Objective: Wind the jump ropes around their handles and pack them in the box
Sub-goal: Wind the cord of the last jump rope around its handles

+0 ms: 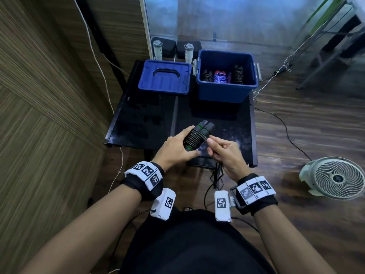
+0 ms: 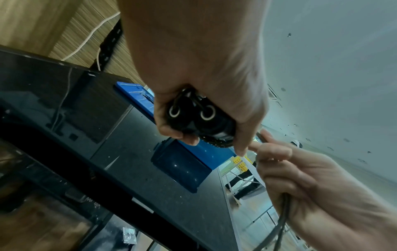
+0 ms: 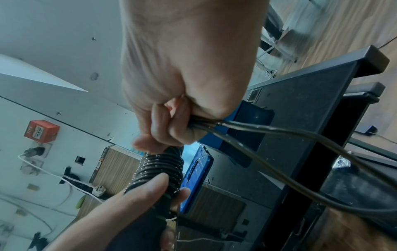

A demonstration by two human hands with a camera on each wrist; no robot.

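Observation:
My left hand [image 1: 177, 148] grips a pair of black jump-rope handles with green rings [image 1: 197, 135], held side by side above the near edge of the black table [image 1: 150, 115]. Black rope coils wrap their middle [image 3: 160, 167]. Their round end caps [image 2: 191, 113] face the left wrist camera. My right hand [image 1: 221, 150] pinches the loose black rope [image 3: 279, 135] right beside the coils; a doubled length trails down past the table edge. The open blue box [image 1: 227, 91] stands at the back right, with several wound ropes inside [image 1: 222, 76], black and purple.
The blue lid [image 1: 165, 78] lies flat left of the box. A white fan [image 1: 333, 177] sits on the wooden floor to the right. Cables run along the floor and the wood-panel wall at the left. Two white-handled items [image 1: 158, 49] stand behind the table.

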